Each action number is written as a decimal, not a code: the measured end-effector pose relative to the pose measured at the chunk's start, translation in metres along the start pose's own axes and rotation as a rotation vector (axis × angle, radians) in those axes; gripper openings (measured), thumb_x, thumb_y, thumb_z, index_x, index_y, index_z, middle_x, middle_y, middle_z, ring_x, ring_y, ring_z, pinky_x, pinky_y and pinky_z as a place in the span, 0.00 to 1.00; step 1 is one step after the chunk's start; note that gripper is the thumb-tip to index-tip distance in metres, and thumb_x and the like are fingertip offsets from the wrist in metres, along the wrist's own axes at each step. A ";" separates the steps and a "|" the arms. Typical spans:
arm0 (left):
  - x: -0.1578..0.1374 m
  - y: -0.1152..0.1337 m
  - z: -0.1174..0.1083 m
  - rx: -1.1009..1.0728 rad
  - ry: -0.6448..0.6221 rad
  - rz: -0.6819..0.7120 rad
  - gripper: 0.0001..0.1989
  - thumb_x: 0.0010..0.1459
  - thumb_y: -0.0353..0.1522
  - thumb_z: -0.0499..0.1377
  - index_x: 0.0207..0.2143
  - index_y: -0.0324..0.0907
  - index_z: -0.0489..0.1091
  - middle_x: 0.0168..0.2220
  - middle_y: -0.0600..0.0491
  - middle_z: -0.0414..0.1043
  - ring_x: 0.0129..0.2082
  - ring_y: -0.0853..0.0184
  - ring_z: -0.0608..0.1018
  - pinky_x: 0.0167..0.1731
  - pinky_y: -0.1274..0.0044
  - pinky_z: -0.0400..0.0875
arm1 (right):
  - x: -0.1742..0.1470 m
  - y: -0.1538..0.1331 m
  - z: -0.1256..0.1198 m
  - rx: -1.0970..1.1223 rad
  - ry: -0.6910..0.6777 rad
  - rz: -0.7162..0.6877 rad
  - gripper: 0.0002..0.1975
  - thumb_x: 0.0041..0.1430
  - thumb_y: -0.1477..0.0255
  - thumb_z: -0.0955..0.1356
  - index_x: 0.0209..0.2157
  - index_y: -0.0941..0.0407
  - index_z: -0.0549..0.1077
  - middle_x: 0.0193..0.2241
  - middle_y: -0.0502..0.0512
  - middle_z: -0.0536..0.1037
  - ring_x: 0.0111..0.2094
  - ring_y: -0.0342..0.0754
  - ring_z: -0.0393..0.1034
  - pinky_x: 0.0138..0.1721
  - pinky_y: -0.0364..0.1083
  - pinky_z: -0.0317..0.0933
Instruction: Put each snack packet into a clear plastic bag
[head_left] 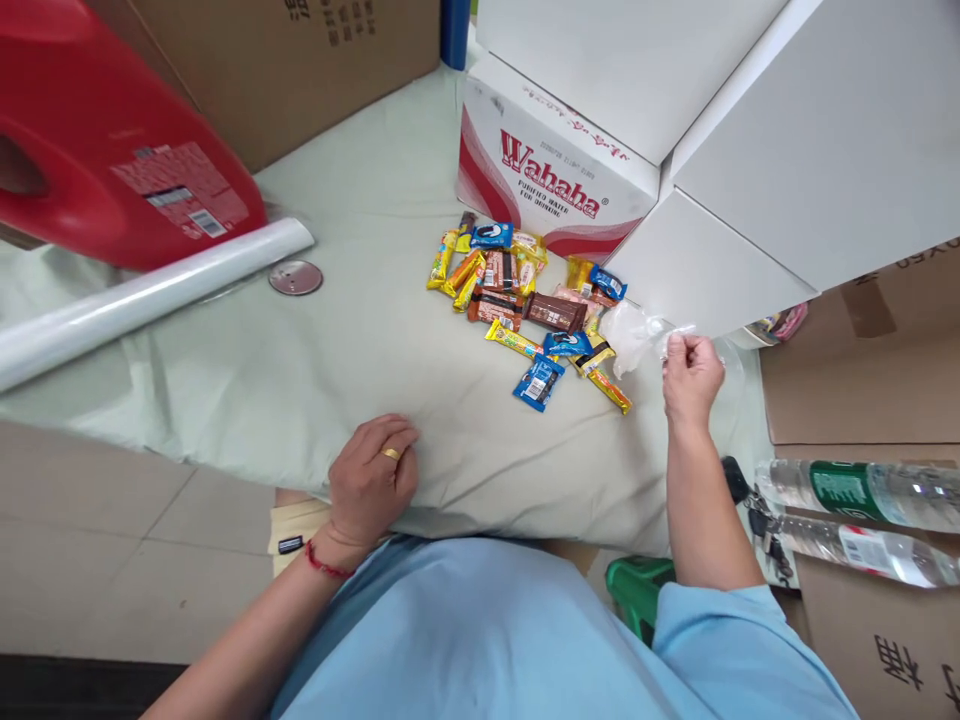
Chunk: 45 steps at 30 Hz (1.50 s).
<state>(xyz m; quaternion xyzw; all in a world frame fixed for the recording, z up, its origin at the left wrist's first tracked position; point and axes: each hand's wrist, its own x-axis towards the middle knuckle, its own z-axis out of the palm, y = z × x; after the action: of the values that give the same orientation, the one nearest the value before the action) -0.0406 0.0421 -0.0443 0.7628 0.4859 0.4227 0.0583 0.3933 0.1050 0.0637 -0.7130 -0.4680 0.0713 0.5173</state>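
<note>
My left hand [373, 478], with a gold ring, rests at the near edge of the cloth-covered table [442, 430]. Its fingers are curled together, and nothing shows in them. At the right, my right hand [691, 380] is closed in a pinch on a clear plastic bag [634, 335], which lies crumpled to the left of the fingers. Beside the bag is a loose pile of wrapped snacks: a brown packet [556, 312], a blue packet [539, 382], a thin yellow stick packet [513, 340] and several others. The palm side of each hand is hidden.
A Wahaha water carton [555, 175] stands behind the snacks, against white boxes [817, 130]. To the left are a red jug [112, 130], a plastic film roll [157, 300] and a round metal disc [295, 277]. Water bottles [840, 490] and keys [769, 530] lie right; a green stool [637, 590] stands below.
</note>
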 end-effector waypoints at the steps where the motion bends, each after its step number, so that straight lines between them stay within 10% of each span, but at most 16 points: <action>1: 0.002 0.003 -0.002 -0.061 0.015 -0.037 0.11 0.62 0.21 0.57 0.40 0.43 0.76 0.41 0.47 0.80 0.47 0.58 0.81 0.49 0.66 0.78 | -0.006 -0.010 -0.002 0.150 -0.076 0.086 0.23 0.58 0.48 0.74 0.33 0.52 0.69 0.23 0.44 0.68 0.23 0.42 0.62 0.26 0.43 0.58; 5: 0.017 0.028 -0.008 -0.348 -0.068 -0.200 0.10 0.67 0.24 0.55 0.41 0.44 0.75 0.39 0.51 0.77 0.40 0.66 0.80 0.42 0.73 0.76 | -0.057 -0.040 0.006 0.655 -0.389 0.433 0.23 0.48 0.56 0.81 0.36 0.51 0.71 0.23 0.43 0.68 0.19 0.38 0.59 0.19 0.39 0.51; 13: 0.045 0.079 0.014 -0.700 -0.365 -0.412 0.16 0.60 0.42 0.67 0.46 0.43 0.75 0.40 0.51 0.74 0.33 0.68 0.73 0.30 0.77 0.68 | -0.174 -0.060 0.060 0.728 -0.825 0.735 0.18 0.52 0.56 0.80 0.35 0.54 0.77 0.22 0.45 0.71 0.19 0.38 0.58 0.20 0.39 0.53; 24: 0.045 0.055 0.021 -1.042 -0.386 -0.916 0.20 0.57 0.50 0.66 0.30 0.43 0.69 0.26 0.59 0.65 0.28 0.70 0.65 0.33 0.76 0.61 | -0.154 -0.048 0.056 0.689 -0.661 0.845 0.17 0.47 0.59 0.78 0.29 0.54 0.72 0.21 0.43 0.64 0.19 0.40 0.53 0.17 0.40 0.46; 32: 0.049 0.060 0.019 -1.180 -0.349 -1.020 0.21 0.54 0.49 0.66 0.27 0.43 0.66 0.23 0.61 0.60 0.25 0.72 0.62 0.28 0.77 0.58 | -0.173 -0.050 0.049 0.162 -0.254 0.170 0.14 0.66 0.56 0.71 0.36 0.53 0.72 0.29 0.48 0.70 0.29 0.45 0.62 0.32 0.46 0.60; 38: 0.045 0.062 0.025 -1.240 -0.327 -1.157 0.19 0.52 0.47 0.66 0.27 0.44 0.64 0.23 0.61 0.59 0.23 0.73 0.63 0.24 0.78 0.61 | -0.186 -0.069 0.054 0.016 -0.774 -0.389 0.16 0.61 0.60 0.77 0.48 0.49 0.79 0.46 0.61 0.78 0.45 0.58 0.70 0.50 0.58 0.66; 45: 0.043 0.051 0.016 -1.297 -0.293 -1.263 0.22 0.51 0.50 0.69 0.31 0.44 0.65 0.26 0.60 0.67 0.26 0.70 0.74 0.27 0.77 0.72 | -0.189 -0.072 0.067 0.178 -0.796 -0.170 0.06 0.68 0.66 0.71 0.40 0.49 0.82 0.31 0.54 0.77 0.33 0.51 0.69 0.37 0.50 0.64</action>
<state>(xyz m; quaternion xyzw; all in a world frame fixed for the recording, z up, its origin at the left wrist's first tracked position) 0.0139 0.0550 -0.0035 0.2193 0.4677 0.4012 0.7564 0.2073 0.0121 0.0185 -0.5412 -0.6805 0.3388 0.3595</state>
